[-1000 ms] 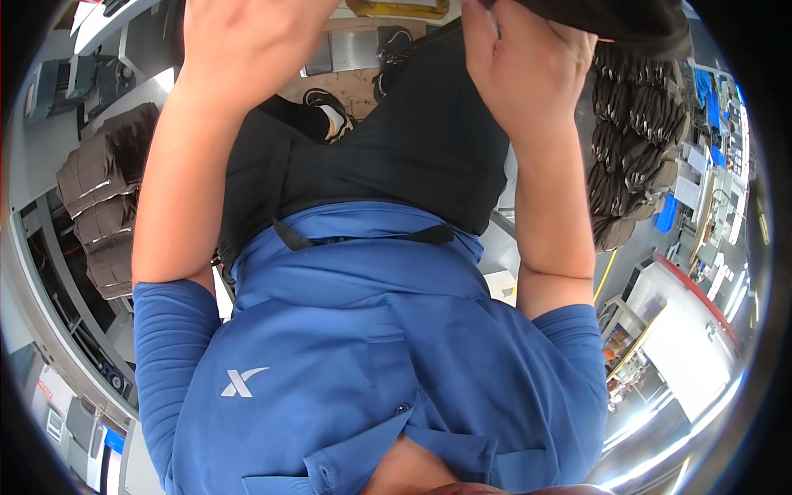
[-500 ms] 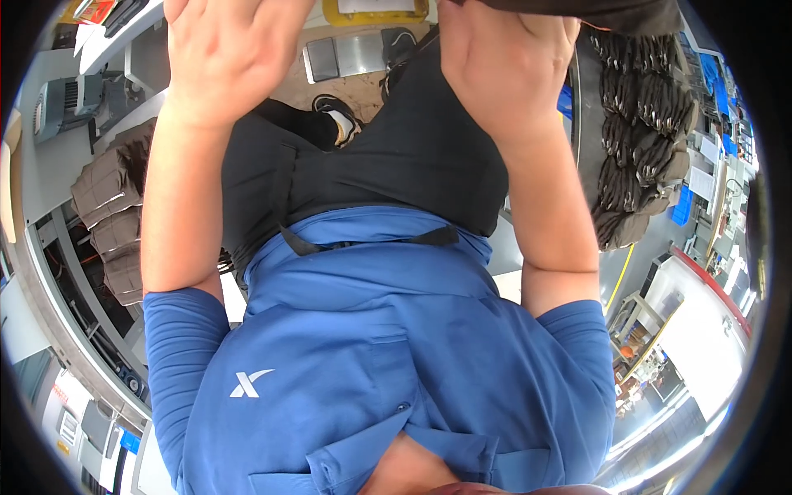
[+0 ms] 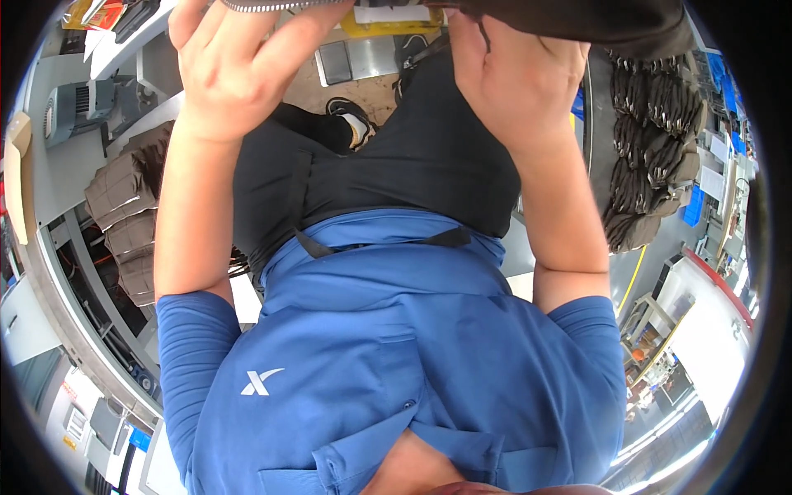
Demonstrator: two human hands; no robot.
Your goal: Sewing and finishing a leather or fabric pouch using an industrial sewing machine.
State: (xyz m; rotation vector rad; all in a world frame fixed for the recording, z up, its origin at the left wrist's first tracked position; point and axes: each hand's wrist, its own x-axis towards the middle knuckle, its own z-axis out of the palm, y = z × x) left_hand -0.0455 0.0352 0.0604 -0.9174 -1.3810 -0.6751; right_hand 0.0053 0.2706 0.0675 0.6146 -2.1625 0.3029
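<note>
At the top edge of the head view, my left hand (image 3: 235,78) has its fingers bent around a zipper (image 3: 285,5) with silver teeth on a dark edge. My right hand (image 3: 520,87) is closed on dark brown cloth (image 3: 615,21), which drapes over its fingers and past them to the right. Both hands are raised in front of me, apart from each other. Most fingertips are cut off or covered, and whether the zipper and the cloth are joined lies outside the picture.
Dark brown folded pieces (image 3: 652,132) are piled at my right, and a brown quilted-looking stack (image 3: 128,206) lies at my left. A grey motor (image 3: 74,111) sits at the upper left. Below are a metal pedal plate (image 3: 371,58) and my black shoe (image 3: 351,115).
My left hand has come slightly lower, and the toothed zipper now shows over its fingers. More of the dark cloth shows above my right hand. The whole view has shifted a little.
</note>
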